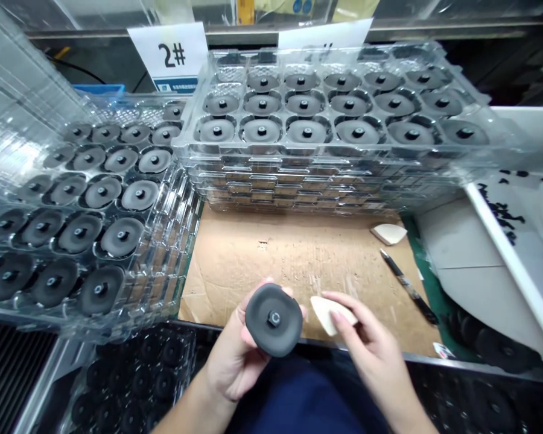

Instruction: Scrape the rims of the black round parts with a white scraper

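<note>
My left hand [235, 367] is closed around a dark grey round disc [262, 337] with a short raised stub and a light metal-looking tip at its centre. The disc's face is turned up toward me, over the front edge of the cardboard sheet [235, 253]. To its right, my right hand [366, 343] pinches a small cream-white wedge-shaped pad [324, 313] between thumb and fingers. The pad's pointed end faces the disc, with a small gap between them. A second such wedge pad [389, 233] lies at the far right of the cardboard, above a black pen [407, 286].
Stacked clear plastic trays [298, 147] of similar discs stand behind the cardboard. More clear trays [138, 265] rise at the left, and another disc tray [181, 361] sits low at the front left. A white bin [461, 241] with dark scraps borders the right side. A "2#" paper sign [174, 57] hangs behind.
</note>
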Motion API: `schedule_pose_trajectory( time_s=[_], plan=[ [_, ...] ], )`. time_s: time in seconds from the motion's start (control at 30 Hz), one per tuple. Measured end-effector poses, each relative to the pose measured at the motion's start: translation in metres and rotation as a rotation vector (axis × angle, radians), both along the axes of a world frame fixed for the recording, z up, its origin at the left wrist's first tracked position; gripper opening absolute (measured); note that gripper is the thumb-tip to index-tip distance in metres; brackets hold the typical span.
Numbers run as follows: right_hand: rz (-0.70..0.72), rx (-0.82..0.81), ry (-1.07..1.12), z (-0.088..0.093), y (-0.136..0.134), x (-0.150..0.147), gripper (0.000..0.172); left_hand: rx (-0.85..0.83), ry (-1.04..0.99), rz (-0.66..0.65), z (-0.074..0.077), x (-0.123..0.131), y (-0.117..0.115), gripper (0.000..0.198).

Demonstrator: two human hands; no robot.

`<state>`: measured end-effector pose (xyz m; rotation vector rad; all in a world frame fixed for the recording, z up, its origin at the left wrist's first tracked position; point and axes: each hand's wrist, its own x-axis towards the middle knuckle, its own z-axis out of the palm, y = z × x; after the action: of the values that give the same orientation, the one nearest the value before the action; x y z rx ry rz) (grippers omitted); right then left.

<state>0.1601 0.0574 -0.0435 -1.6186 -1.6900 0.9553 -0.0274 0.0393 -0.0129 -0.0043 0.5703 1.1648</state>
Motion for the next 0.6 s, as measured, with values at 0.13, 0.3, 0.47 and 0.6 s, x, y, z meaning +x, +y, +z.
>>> schedule_pose_trajectory(
  time_s=[0.13, 0.3, 0.47, 0.6],
  plan=[
    [0.022, -0.050, 0.024, 0.002, 0.002, 0.002, 0.027, 0.007, 0.015, -0.018, 0.001, 0.003, -0.001, 0.044],
    [0.190, 0.378, -0.024, 0.061, 0.014, -0.015, 0.026, -0.023, 0.063, -0.044, 0.000, 0.010, -0.005, 0.045],
    [0.464, 0.426, -0.193, 0.075, 0.026, -0.025, 0.027, -0.088, 0.228, -0.030, -0.001, 0.007, -0.010, 0.050],
    [0.385, 0.426, -0.186, 0.072, 0.020, -0.021, 0.032, -0.117, 0.257, -0.055, -0.004, 0.005, -0.014, 0.058]
  ],
)
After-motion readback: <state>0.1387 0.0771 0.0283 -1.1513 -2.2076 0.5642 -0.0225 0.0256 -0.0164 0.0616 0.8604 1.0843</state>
